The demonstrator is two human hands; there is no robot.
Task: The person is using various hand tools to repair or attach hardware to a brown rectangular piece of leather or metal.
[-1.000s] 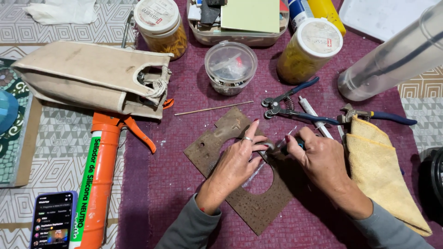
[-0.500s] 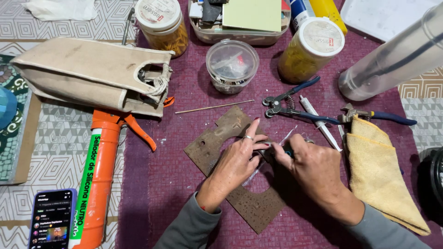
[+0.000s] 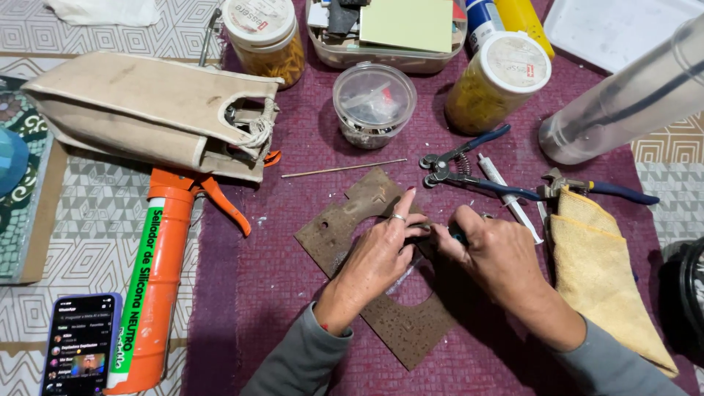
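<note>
A rusty brown flat plate (image 3: 402,324) with round cut-outs lies on the purple mat (image 3: 293,242). My left hand (image 3: 381,253), a ring on one finger, rests on the plate with fingers spread and its index finger pointing up the board. My right hand (image 3: 493,253) is closed around a small dark tool whose tip meets the left fingertips over the plate; the tool is mostly hidden. Both sleeves are grey.
Blue-handled pliers (image 3: 469,172), a second pair (image 3: 598,189), a white syringe (image 3: 510,194) and a yellow cloth (image 3: 609,282) lie right. A caulking gun (image 3: 158,279), a phone (image 3: 79,345) and a canvas bag (image 3: 147,114) lie left. Jars (image 3: 499,81), a clear tub (image 3: 374,103) and a thin stick (image 3: 345,169) sit behind.
My right hand has slid left and down toward my left hand, closing over the small tool. The left hand stays on the plate.
</note>
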